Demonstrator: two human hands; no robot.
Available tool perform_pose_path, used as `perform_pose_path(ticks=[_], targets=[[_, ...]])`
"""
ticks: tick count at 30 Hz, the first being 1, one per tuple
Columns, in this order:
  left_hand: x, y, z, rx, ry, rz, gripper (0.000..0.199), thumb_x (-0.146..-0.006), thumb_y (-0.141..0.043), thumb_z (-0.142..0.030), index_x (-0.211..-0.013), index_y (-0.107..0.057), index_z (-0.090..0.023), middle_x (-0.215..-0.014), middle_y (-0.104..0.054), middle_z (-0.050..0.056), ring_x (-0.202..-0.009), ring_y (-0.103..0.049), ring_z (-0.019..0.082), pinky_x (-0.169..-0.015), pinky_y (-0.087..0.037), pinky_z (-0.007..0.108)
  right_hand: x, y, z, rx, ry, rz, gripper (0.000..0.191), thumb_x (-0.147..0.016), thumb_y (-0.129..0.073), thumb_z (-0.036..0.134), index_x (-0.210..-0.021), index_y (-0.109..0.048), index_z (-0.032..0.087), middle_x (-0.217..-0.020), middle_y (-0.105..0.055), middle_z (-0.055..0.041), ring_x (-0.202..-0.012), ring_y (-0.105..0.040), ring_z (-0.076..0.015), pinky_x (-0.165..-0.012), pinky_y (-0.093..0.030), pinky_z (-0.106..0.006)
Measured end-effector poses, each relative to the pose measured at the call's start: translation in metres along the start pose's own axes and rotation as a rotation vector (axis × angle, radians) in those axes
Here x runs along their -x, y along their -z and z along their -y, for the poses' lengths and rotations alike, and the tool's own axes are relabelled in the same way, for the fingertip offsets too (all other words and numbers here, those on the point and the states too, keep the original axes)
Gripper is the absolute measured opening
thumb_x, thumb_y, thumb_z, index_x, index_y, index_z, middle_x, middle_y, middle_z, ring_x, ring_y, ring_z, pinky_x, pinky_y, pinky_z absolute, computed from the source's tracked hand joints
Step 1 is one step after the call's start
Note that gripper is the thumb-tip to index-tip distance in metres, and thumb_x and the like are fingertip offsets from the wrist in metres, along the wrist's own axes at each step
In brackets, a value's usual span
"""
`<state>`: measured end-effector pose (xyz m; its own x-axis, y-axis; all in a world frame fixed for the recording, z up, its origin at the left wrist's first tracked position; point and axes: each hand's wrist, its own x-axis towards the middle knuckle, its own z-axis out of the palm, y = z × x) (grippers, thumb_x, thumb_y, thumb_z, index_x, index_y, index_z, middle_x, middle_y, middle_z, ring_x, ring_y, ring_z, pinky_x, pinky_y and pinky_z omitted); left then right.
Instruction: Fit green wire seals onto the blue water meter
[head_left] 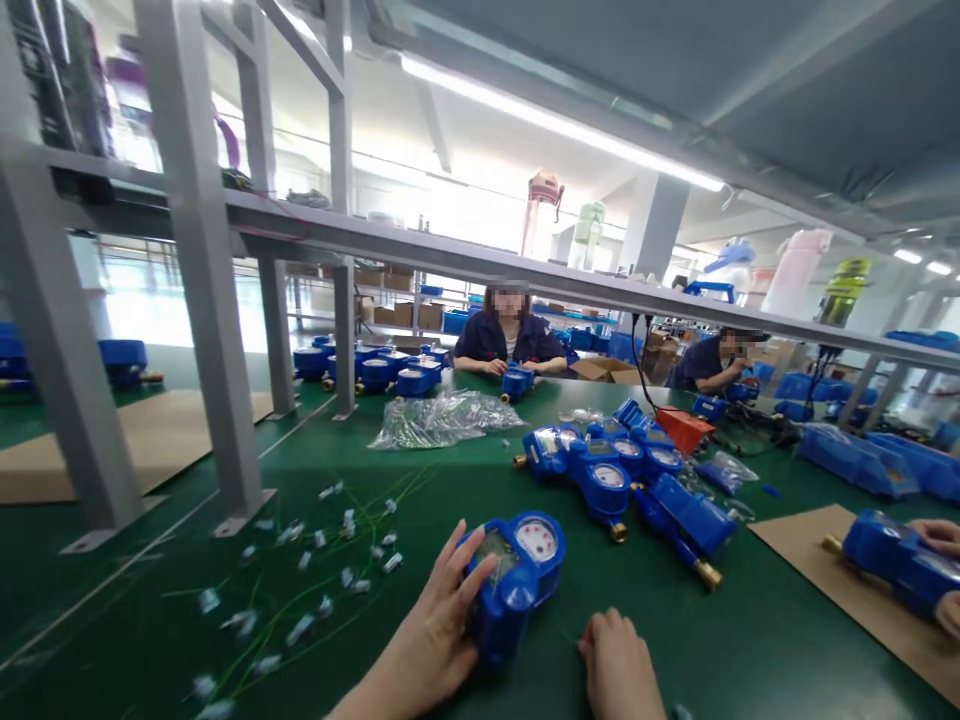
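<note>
A blue water meter (501, 610) with a round white dial and a display window stands tilted on the green table in front of me. My left hand (439, 630) grips its left side, with fingers spread over the display. To the right of the meter, apart from it, my right hand (619, 665) is low over the table, fingers curled together. Whatever it pinches, if anything, is hidden. Left of my hands lie several small clear seals (347, 577) on thin green wires.
More blue water meters (606, 480) with brass ends are clustered ahead right. A clear plastic bag (442, 418) lies farther back. Metal posts (206, 300) carry a shelf (450, 258) with bottles. A co-worker (510, 335) sits opposite; another person's hands hold a meter at right on cardboard (832, 580).
</note>
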<state>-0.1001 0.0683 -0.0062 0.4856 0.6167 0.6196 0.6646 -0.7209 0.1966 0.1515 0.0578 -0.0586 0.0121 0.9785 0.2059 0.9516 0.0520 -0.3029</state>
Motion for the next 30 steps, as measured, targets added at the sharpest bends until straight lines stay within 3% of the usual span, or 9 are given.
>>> perform_pose_path(ticks=[4, 10, 15, 19, 22, 25, 28, 30], targets=[[0.006, -0.006, -0.005, -0.023, 0.126, -0.014, 0.082, -0.078, -0.043, 0.002, -0.144, -0.008, -0.03, -0.152, 0.003, 0.012, -0.137, -0.013, 0.036, -0.103, -0.034, 0.057, 0.005, -0.009, -0.001, 0.058, 0.068, -0.09, 0.022, -0.08, -0.047, 0.002, -0.079, -0.062, 0.017, -0.086, -0.06, -0.0105, -0.082, -0.057, -0.0282, -0.068, -0.043, -0.037], [0.009, -0.004, -0.008, -0.071, 0.171, 0.007, 0.073, -0.084, -0.044, -0.01, -0.144, -0.006, -0.026, -0.152, -0.003, 0.014, -0.136, -0.019, 0.035, -0.103, -0.036, 0.055, 0.016, -0.002, -0.011, -0.006, 0.151, -0.186, 0.012, -0.082, -0.051, 0.009, -0.082, -0.059, 0.018, -0.084, -0.058, -0.0083, -0.075, -0.055, -0.024, -0.065, -0.044, -0.034], [0.011, -0.007, -0.017, -0.06, 0.249, 0.034, 0.074, -0.085, -0.046, -0.014, -0.145, -0.004, -0.026, -0.153, -0.001, 0.013, -0.137, -0.018, 0.032, -0.106, -0.033, 0.05, 0.023, 0.009, -0.019, 0.018, 0.172, -0.147, 0.015, -0.084, -0.051, 0.012, -0.072, -0.056, 0.02, -0.077, -0.056, -0.0054, -0.073, -0.053, -0.0221, -0.066, -0.043, -0.032], [0.015, -0.009, -0.032, -0.038, 0.342, 0.017, 0.079, -0.083, -0.051, -0.017, -0.144, -0.003, -0.025, -0.153, -0.001, 0.013, -0.137, -0.018, 0.031, -0.108, -0.031, 0.048, 0.026, 0.012, -0.026, 0.083, 0.175, -0.088, 0.012, -0.087, -0.048, 0.016, -0.079, -0.055, 0.018, -0.084, -0.056, -0.0074, -0.08, -0.051, -0.0239, -0.071, -0.041, -0.034], [0.018, -0.005, -0.051, -0.02, 0.46, -0.032, 0.073, -0.081, -0.054, -0.023, -0.142, -0.014, -0.022, -0.15, -0.01, 0.014, -0.134, -0.025, 0.032, -0.107, -0.033, 0.05, 0.032, 0.017, -0.036, 0.099, 0.191, -0.054, 0.013, -0.091, -0.043, 0.017, -0.084, -0.053, 0.018, -0.086, -0.055, -0.007, -0.08, -0.05, -0.0217, -0.073, -0.041, -0.034], [0.02, -0.002, -0.075, 0.111, 0.676, -0.108, 0.053, -0.081, -0.054, -0.03, -0.129, -0.034, -0.018, -0.134, -0.032, 0.013, -0.118, -0.046, 0.03, -0.099, -0.042, 0.049, 0.04, 0.023, -0.046, 0.081, 0.218, -0.032, 0.01, -0.091, -0.046, 0.025, -0.091, -0.053, 0.018, -0.091, -0.054, -0.0074, -0.083, -0.05, -0.0217, -0.075, -0.042, -0.034], [0.02, -0.003, -0.094, 0.369, 0.867, -0.067, 0.037, -0.082, -0.051, -0.033, -0.114, -0.042, -0.016, -0.115, -0.043, 0.011, -0.092, -0.059, 0.021, -0.085, -0.052, 0.043, 0.045, 0.024, -0.053, 0.057, 0.249, -0.008, 0.01, -0.09, -0.048, 0.026, -0.094, -0.054, 0.019, -0.092, -0.055, -0.0069, -0.085, -0.051, -0.0217, -0.076, -0.043, -0.033], [0.02, -0.006, -0.1, 0.478, 0.908, 0.002, 0.031, -0.083, -0.048, -0.032, -0.109, -0.043, -0.016, -0.107, -0.05, 0.009, -0.078, -0.06, 0.017, -0.074, -0.055, 0.037, 0.046, 0.023, -0.055, 0.048, 0.264, 0.009, 0.012, -0.092, -0.043, 0.023, -0.09, -0.055, 0.02, -0.087, -0.055, -0.0061, -0.081, -0.052, -0.0207, -0.074, -0.043, -0.032]])
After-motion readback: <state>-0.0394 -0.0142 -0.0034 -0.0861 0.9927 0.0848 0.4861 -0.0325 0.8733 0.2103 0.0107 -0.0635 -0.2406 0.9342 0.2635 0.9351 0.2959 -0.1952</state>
